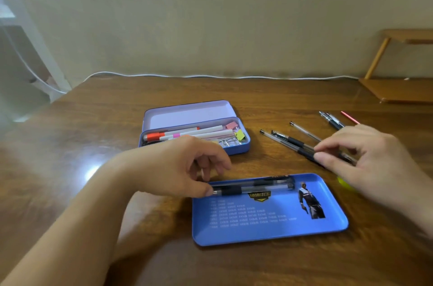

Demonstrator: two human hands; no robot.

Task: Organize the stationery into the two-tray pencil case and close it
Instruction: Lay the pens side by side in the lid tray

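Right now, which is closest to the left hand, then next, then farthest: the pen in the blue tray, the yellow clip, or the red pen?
From the left hand:
1. Pen in the blue tray, under its fingertips.
2. Yellow clip, in the open case behind.
3. Red pen, far right on the table.

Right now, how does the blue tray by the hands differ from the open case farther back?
The blue tray is shallow and lidless; the open case is deeper, its hinged lid raised behind it. The tray shows only gel pens along its far edge, which the left hand touches; the case holds markers and binder clips. The tray's floor is printed; the case's lid is plain lilac inside. Both are rounded rectangles on the table.
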